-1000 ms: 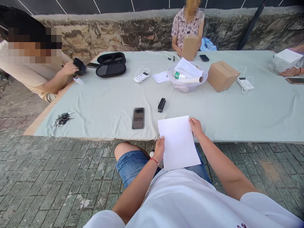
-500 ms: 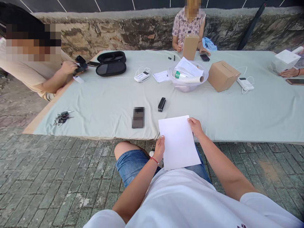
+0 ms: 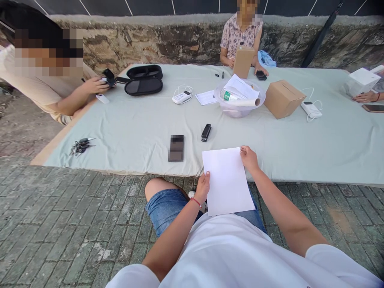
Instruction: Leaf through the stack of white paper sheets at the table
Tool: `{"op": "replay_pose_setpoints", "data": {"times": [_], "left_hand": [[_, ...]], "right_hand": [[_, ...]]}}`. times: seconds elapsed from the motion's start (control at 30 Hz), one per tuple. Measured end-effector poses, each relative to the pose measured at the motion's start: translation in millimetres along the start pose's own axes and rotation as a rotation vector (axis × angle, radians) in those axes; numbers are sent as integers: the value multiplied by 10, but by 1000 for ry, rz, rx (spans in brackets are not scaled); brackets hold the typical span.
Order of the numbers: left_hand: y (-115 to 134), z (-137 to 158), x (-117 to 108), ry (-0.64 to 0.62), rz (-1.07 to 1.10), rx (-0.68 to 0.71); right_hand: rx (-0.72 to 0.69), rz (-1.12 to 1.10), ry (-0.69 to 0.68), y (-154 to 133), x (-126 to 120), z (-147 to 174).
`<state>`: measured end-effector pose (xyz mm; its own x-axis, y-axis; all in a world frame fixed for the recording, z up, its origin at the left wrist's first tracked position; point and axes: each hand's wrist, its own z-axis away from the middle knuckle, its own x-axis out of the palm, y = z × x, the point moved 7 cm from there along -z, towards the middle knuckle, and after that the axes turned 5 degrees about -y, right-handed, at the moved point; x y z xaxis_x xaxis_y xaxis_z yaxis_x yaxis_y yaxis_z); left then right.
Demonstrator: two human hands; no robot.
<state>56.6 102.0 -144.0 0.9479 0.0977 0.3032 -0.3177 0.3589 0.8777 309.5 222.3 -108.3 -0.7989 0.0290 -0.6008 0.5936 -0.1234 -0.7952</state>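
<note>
White blank paper [image 3: 228, 182] lies over my lap, its far edge at the table's front edge; whether it is one sheet or a stack I cannot tell. My left hand [image 3: 203, 186] grips its left edge, thumb on top and fingers underneath. At the far right corner my right hand [image 3: 249, 157] is closed, thumb and fingertips pinching the paper's edge. Just beyond the paper a black stapler [image 3: 206, 132] rests on the table. Left of the stapler lies a dark flat object [image 3: 176, 148], blurred out in part.
On the cloth-covered table [image 3: 135, 132] are keys [image 3: 81, 147], an open black case [image 3: 144, 82], a plastic basin [image 3: 237, 110] with papers, a cardboard box [image 3: 283, 99] and white corded devices [image 3: 182, 97]. A person sits at left, another across; a co-worker's hand [image 3: 366, 97] shows at right.
My right hand's fingers have shifted at the paper's far right corner, now more curled. My left hand keeps its grip. The view has moved slightly. The person at left has moved their hands.
</note>
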Motion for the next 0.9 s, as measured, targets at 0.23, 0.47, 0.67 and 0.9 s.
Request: {"op": "replay_pose_setpoints", "data": {"times": [0.23,0.47,0.67,0.9], "left_hand": [[-27,27,10,11,16,-73],[-54,31,-2,101,22,-111],[-22,45,2,95,-7,-89],[-60,29,5,35,8,-50]], "right_hand": [[-445,461,-226,-843,139,39],[-498,606,-405,-1073,312,97],[-508,598,-449,-1109,415,138],[-557,565,-455,-1241,465,101]]}}
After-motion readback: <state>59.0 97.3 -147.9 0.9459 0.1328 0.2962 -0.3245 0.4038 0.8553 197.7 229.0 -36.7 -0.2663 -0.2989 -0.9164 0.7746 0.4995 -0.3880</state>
